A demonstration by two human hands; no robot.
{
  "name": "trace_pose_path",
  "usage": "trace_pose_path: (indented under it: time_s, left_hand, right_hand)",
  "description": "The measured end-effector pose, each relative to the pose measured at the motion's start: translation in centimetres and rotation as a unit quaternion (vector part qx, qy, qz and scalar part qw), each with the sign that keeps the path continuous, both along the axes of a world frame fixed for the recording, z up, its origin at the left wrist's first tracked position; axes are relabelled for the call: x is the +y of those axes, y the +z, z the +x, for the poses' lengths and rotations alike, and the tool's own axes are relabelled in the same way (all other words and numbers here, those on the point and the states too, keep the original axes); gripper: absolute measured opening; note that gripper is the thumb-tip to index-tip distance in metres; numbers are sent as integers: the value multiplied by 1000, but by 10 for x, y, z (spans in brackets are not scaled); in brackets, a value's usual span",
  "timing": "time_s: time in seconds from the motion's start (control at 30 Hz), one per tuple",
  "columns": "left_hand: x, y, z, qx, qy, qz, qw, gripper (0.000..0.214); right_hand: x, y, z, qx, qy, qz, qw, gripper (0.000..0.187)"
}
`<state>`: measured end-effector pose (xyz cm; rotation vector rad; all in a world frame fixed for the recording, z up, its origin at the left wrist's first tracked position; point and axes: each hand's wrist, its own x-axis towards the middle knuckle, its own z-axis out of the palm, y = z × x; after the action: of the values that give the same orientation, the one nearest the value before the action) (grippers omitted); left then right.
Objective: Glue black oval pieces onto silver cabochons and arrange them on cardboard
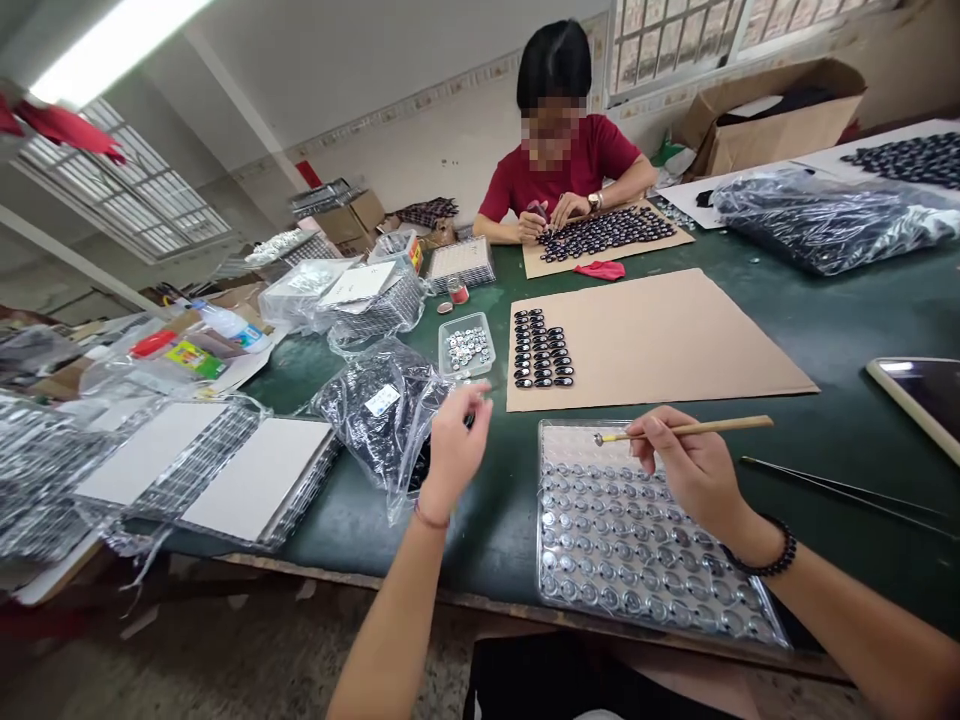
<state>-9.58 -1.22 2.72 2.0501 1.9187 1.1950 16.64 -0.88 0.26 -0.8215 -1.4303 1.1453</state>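
My right hand point(694, 470) grips a thin wooden stick point(731, 425) between thumb and fingers. The stick's yellow end points left and carries a small shiny piece point(598, 440). It hovers over a clear plastic tray point(570, 445) with rows of round, shiny clear pieces. My left hand point(457, 440) is raised beside a clear bag of black pieces point(375, 420), its fingers bent and the tips close together; whatever is between them is too small to tell. Just beyond it stands a small clear box point(487, 365) of silvery metal pieces. Black oval pieces point(538, 350) stand in columns on a cardboard sheet point(660, 340).
Tweezers point(832, 485) and a phone point(919, 400) lie at right. Stacked trays with pale cards point(240, 475) fill the left side. Across the table, a person in a red shirt point(607, 150) works over another cardboard sheet point(536, 262). A filled plastic bag point(832, 215) lies far right.
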Motion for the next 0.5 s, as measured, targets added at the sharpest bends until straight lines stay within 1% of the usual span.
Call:
trace_pose_path:
  time_s: [0.03,0.07,0.1,0.17,0.23,0.27,0.33,0.4,0.43,0.5]
  left_hand:
    - [-16,-6,0,42,-15,-26,999,20]
    - [-30,-14,-1,74,-7,-41,996,21]
    - [-41,-21,-3,104,13,-53,993,22]
    - [-53,-36,-11,192,77,-82,975,23]
    - [-54,-47,-18,270,145,-117,945,27]
    - [-52,-50,-20,298,167,-135,930,29]
    - [-47,-54,-22,332,179,-165,911,29]
    - [-44,-55,-21,342,170,-183,906,26]
    - [-43,-54,-20,335,169,-187,908,26]
    - [-44,-50,-19,285,174,-179,926,24]
  right_hand:
    - [0,-1,0,-5,2,-1,1000,24]
    - [0,-1,0,-11,4,-2,1000,24]
    - [0,-2,0,-17,5,-5,1000,24]
    - [-1,-3,0,-29,9,-10,999,24]
    - [-1,-4,-1,-40,10,-11,999,25]
    - [-1,-4,-1,-43,9,-10,999,26]
    - [-1,-3,-1,-49,5,-6,999,27]
    - [-1,-2,-1,-53,0,-1,999,28]
    - [-1,-2,-1,-57,-1,2,998,28]
    - [-1,-2,-1,-64,0,9,998,28]
